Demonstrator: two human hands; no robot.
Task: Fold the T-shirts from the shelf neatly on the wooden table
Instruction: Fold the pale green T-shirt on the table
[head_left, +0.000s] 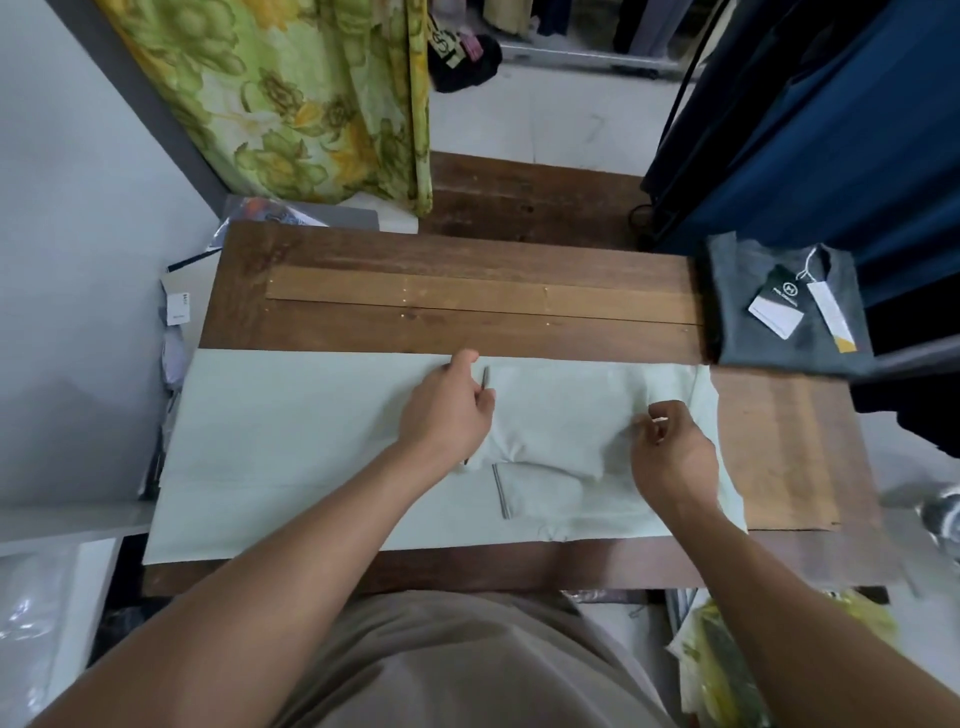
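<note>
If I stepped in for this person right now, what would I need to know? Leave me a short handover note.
Left hand: grips the pale green T-shirt near its middle.
Right hand: pinches the same shirt near its right end.
Things: the green shirt lies lengthwise across the near half of the wooden table; the grey T-shirt sits at the far right corner.
Done: grey shirt folded, tags on top.
Left: finish folding the green shirt.

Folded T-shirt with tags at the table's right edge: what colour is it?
The folded T-shirt is dark grey, clearest in the head view.
</note>
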